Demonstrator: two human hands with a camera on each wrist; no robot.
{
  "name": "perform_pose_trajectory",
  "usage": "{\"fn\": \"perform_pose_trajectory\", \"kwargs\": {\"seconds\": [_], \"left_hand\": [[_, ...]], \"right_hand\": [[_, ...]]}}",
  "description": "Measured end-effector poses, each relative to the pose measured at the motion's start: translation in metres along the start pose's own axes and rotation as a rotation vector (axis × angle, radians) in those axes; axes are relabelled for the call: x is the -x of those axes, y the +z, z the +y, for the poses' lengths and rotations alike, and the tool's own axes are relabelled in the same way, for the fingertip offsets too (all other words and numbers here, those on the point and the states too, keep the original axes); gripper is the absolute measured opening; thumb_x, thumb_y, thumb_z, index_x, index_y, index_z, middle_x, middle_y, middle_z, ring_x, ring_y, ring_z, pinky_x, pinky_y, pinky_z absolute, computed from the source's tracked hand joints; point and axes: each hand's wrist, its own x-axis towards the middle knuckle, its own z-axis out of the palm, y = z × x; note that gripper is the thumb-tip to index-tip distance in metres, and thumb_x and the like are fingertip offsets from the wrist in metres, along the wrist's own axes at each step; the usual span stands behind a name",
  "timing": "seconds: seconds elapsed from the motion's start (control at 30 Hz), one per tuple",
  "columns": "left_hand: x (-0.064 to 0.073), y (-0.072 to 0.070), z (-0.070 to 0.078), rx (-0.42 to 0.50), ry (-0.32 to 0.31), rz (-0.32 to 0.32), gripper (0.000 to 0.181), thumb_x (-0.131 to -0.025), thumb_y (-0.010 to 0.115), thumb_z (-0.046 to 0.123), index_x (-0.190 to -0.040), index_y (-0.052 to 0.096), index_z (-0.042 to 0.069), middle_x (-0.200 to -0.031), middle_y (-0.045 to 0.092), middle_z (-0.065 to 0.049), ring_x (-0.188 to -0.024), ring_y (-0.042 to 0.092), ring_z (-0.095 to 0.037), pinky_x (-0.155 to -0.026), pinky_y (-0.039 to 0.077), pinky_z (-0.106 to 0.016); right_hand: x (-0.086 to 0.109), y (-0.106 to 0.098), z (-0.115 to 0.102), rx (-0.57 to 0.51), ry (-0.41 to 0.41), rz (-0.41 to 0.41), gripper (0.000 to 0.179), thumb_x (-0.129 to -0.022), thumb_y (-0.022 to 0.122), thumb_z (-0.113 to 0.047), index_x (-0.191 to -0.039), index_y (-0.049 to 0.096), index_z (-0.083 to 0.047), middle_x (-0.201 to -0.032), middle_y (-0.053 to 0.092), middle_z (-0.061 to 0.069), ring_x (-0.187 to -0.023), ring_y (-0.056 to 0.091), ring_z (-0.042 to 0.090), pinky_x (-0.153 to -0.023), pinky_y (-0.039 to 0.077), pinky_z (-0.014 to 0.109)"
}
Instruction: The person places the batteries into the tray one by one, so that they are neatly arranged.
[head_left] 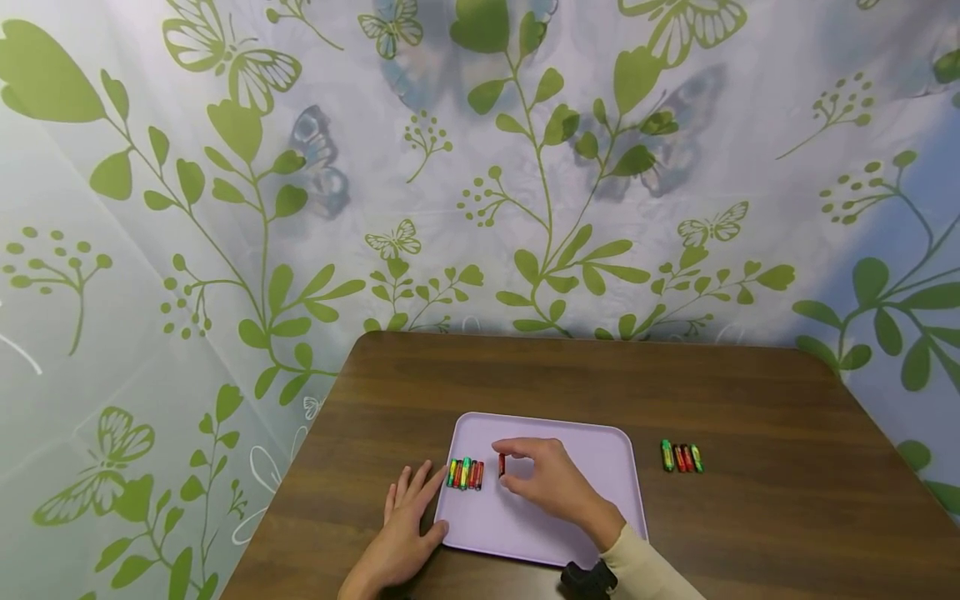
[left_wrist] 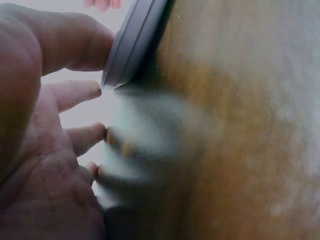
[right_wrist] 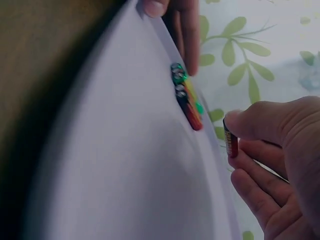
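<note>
Between the thumb and fingers of my right hand [head_left: 551, 482] is a red and black battery [head_left: 502, 465], pinched by its ends above the lilac tray [head_left: 540, 533]. The right wrist view shows the same battery [right_wrist: 230, 142] held clear of the tray surface. To its left, a row of several red and green-yellow batteries [head_left: 465, 474] lies side by side on the tray. My left hand [head_left: 403, 533] rests at the tray's left edge, fingers spread on the table. In the left wrist view its thumb [left_wrist: 82, 42] touches the tray rim [left_wrist: 127, 47].
Several more batteries [head_left: 682, 457], green and red, lie in a row on the brown wooden table [head_left: 750, 517] right of the tray. Behind the table hangs a white cloth [head_left: 435, 183] printed with green leaves and butterflies. A dark wrist device [head_left: 588, 579] sits at my right cuff.
</note>
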Motion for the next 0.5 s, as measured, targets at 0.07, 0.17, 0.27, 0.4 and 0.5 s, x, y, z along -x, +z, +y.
{"fn": "perform_pose_trajectory", "kwargs": {"seconds": [0.07, 0.17, 0.27, 0.4, 0.5], "left_hand": [[0.000, 0.000, 0.000, -0.001, -0.001, -0.001, 0.080, -0.096, 0.076, 0.010, -0.168, 0.045, 0.017, -0.178, 0.027, -0.028, -0.166, -0.001, -0.060, -0.128, -0.012, -0.077], [-0.001, 0.000, 0.000, 0.000, 0.001, -0.002, 0.079, -0.096, 0.076, 0.010, -0.168, 0.045, 0.017, -0.178, 0.026, -0.029, -0.166, -0.001, -0.060, -0.128, -0.012, -0.077], [-0.001, 0.000, 0.000, 0.006, 0.003, -0.003, 0.079, -0.096, 0.076, 0.010, -0.168, 0.045, 0.016, -0.178, 0.026, -0.029, -0.166, -0.002, -0.060, -0.127, -0.012, -0.078], [-0.001, 0.001, -0.001, 0.006, 0.006, -0.001, 0.079, -0.095, 0.076, 0.009, -0.168, 0.045, 0.015, -0.177, 0.027, -0.029, -0.165, -0.002, -0.060, -0.127, -0.011, -0.078], [-0.001, 0.001, -0.002, 0.001, 0.010, 0.004, 0.079, -0.095, 0.076, 0.009, -0.168, 0.045, 0.015, -0.177, 0.028, -0.029, -0.165, -0.001, -0.061, -0.127, -0.010, -0.078]], "right_hand": [[-0.001, 0.006, -0.001, -0.006, 0.015, -0.015, 0.044, -0.086, 0.088, -0.003, -0.129, 0.079, -0.005, -0.127, 0.082, 0.003, -0.111, 0.080, 0.025, -0.099, 0.065, 0.042], [-0.002, 0.014, -0.002, 0.002, 0.026, -0.030, 0.045, -0.084, 0.088, -0.001, -0.129, 0.080, -0.004, -0.127, 0.082, 0.005, -0.114, 0.079, 0.022, -0.101, 0.064, 0.042], [-0.004, 0.021, -0.002, 0.031, 0.027, -0.037, 0.046, -0.083, 0.088, -0.001, -0.127, 0.080, -0.004, -0.125, 0.082, 0.005, -0.116, 0.078, 0.019, -0.104, 0.063, 0.041], [-0.007, 0.028, -0.002, 0.071, 0.015, -0.031, 0.046, -0.081, 0.090, -0.002, -0.126, 0.080, -0.004, -0.124, 0.083, 0.005, -0.117, 0.078, 0.019, -0.105, 0.063, 0.041], [-0.008, 0.030, -0.004, 0.083, 0.004, -0.024, 0.046, -0.081, 0.091, -0.003, -0.126, 0.080, -0.004, -0.123, 0.083, 0.007, -0.117, 0.078, 0.021, -0.104, 0.063, 0.042]]}}
